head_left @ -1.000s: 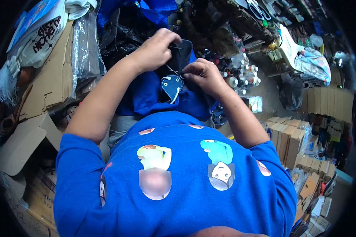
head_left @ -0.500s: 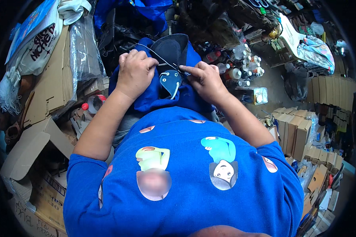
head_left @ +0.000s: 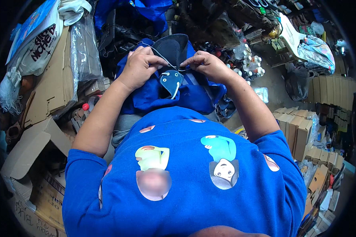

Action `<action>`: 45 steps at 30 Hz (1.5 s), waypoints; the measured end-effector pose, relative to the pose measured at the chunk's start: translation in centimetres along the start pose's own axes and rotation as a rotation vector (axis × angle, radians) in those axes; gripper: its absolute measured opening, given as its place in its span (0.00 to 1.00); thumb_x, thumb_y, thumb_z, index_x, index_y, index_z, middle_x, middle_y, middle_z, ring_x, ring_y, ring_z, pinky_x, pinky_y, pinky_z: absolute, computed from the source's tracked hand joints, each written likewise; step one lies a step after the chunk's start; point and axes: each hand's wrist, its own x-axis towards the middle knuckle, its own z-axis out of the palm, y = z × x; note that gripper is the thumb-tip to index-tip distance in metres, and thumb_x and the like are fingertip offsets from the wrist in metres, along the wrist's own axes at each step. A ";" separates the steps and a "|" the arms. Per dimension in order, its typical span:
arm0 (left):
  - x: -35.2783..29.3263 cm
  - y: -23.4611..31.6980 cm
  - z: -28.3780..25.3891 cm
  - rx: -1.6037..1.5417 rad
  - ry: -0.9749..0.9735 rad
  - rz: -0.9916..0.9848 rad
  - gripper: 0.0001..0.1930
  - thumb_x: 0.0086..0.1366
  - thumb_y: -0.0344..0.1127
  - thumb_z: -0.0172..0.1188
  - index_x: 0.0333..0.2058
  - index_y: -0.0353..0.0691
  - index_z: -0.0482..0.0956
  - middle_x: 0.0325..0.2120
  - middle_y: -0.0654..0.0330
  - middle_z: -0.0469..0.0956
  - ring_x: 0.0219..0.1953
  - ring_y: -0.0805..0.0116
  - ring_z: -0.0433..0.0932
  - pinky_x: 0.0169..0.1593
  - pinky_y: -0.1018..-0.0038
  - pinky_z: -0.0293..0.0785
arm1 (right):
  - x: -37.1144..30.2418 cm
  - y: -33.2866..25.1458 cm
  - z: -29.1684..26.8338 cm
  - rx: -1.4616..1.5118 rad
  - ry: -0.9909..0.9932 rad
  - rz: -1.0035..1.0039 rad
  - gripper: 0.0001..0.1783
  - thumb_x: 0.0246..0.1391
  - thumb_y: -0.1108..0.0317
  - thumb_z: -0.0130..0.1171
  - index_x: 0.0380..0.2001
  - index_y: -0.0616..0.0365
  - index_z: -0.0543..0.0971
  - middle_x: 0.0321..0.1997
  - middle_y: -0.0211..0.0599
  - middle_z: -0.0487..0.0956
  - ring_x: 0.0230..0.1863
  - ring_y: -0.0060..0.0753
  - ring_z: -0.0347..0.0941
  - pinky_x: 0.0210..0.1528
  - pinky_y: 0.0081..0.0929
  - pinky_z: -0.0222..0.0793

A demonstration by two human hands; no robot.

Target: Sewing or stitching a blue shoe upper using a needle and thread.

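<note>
White lace at left fingers, now nearer right fingers; both pinched; holds unclear.

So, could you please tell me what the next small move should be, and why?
Perhaps gently draw the pale strand snug: it crosses the black panel towards the navy eyelet flap, and the fingers of the left hand and right hand are close to it.
</note>
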 end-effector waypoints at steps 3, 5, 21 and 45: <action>0.1 -0.1 0.1 0.000 -0.017 -0.006 0.11 0.49 0.29 0.65 0.31 0.56 0.86 0.25 0.67 0.70 0.38 0.66 0.70 0.48 0.68 0.61 | 0.1 -0.1 -0.2 0.006 -0.011 -0.003 0.15 0.53 0.75 0.57 0.42 0.46 0.83 0.32 0.30 0.70 0.38 0.27 0.67 0.46 0.23 0.64; 0.1 -0.3 0.2 -0.023 -0.016 0.000 0.11 0.50 0.29 0.65 0.31 0.56 0.86 0.25 0.67 0.72 0.38 0.66 0.70 0.48 0.67 0.61 | 0.1 -0.2 -0.2 0.041 -0.024 0.005 0.15 0.53 0.74 0.57 0.43 0.47 0.83 0.32 0.29 0.70 0.38 0.27 0.67 0.46 0.22 0.64; 0.4 -0.5 0.2 -0.042 -0.038 -0.016 0.10 0.51 0.30 0.64 0.31 0.54 0.86 0.26 0.67 0.74 0.40 0.66 0.71 0.50 0.66 0.60 | 0.2 -0.1 -0.5 0.088 -0.062 -0.002 0.15 0.53 0.75 0.57 0.43 0.48 0.83 0.33 0.28 0.70 0.39 0.25 0.66 0.47 0.21 0.63; 0.1 -0.2 0.7 -0.032 -0.019 0.102 0.12 0.49 0.27 0.65 0.34 0.48 0.86 0.29 0.64 0.78 0.33 0.66 0.74 0.42 0.70 0.69 | -1.1 1.0 1.3 0.194 0.058 -0.044 0.16 0.51 0.71 0.63 0.46 0.50 0.82 0.33 0.27 0.76 0.37 0.20 0.70 0.43 0.19 0.66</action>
